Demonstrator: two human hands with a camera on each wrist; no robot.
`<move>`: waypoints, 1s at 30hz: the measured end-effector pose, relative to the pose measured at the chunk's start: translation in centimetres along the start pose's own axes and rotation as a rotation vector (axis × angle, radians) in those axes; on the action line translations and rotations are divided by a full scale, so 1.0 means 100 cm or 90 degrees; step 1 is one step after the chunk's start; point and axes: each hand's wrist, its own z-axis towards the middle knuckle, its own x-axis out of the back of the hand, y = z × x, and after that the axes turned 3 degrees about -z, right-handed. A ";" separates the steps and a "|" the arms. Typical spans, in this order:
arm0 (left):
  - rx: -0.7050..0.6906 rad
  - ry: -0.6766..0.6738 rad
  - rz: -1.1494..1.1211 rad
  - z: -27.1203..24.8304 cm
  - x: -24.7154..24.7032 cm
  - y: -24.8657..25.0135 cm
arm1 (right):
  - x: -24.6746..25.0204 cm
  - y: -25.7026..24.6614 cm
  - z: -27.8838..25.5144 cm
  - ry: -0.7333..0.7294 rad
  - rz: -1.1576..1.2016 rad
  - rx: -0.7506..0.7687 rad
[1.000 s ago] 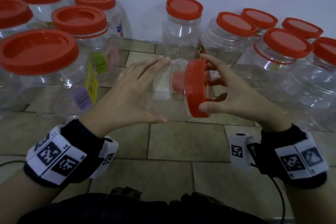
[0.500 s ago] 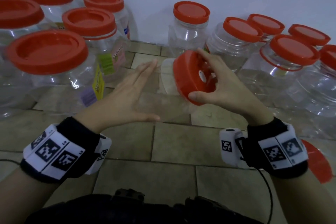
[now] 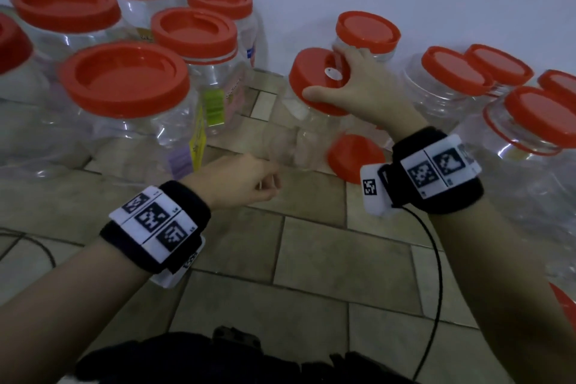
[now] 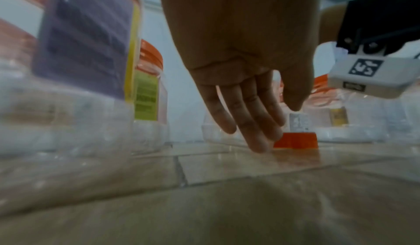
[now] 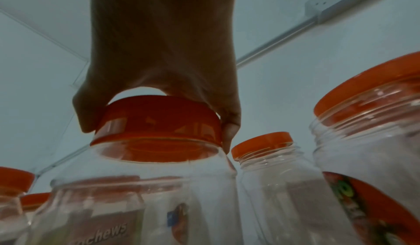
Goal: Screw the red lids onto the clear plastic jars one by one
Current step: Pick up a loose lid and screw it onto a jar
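My right hand [image 3: 327, 73] grips a red lid [image 3: 307, 78] from above, thumb on its near rim and fingers over the far rim. The lid sits tilted on the mouth of a clear plastic jar [image 3: 293, 137]. The right wrist view shows the same lid [image 5: 159, 123] seated on the jar's neck [image 5: 156, 161]. The jar's base is low over the tiled floor; whether it touches is unclear. My left hand [image 3: 249, 179] hangs low in front of the jar, apart from it. Its fingers [image 4: 250, 123] point down, relaxed, holding nothing.
Several clear jars with red lids stand along the white wall, a large one [image 3: 124, 78] at left and others [image 3: 530, 115] at right. A loose red lid [image 3: 355, 156] lies on the floor under my right wrist. A black cable [image 3: 436, 274] trails from the right wristband.
The jar went from lying sideways between both hands to standing mouth-up under my right hand. My left hand left the jar's base and dropped toward the floor.
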 end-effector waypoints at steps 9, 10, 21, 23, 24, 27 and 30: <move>0.023 -0.018 -0.013 0.012 -0.002 -0.005 | -0.024 -0.004 0.095 0.027 -0.072 -0.019; 0.024 -0.017 -0.015 0.012 -0.002 -0.005 | -0.026 -0.003 0.104 0.031 -0.083 -0.025; 0.050 -0.032 -0.024 0.011 -0.003 -0.007 | -0.041 0.003 0.142 0.034 -0.149 0.023; 0.048 -0.031 -0.022 0.012 -0.003 -0.007 | -0.037 0.009 0.138 0.054 -0.155 0.056; 0.046 -0.030 -0.021 0.012 -0.003 -0.006 | -0.033 0.012 0.135 0.064 -0.151 0.072; 0.039 -0.028 -0.017 0.012 -0.003 -0.006 | -0.019 0.027 0.127 0.100 -0.149 0.102; 0.032 -0.029 -0.016 0.012 -0.004 -0.006 | -0.005 0.048 0.117 0.139 -0.179 0.094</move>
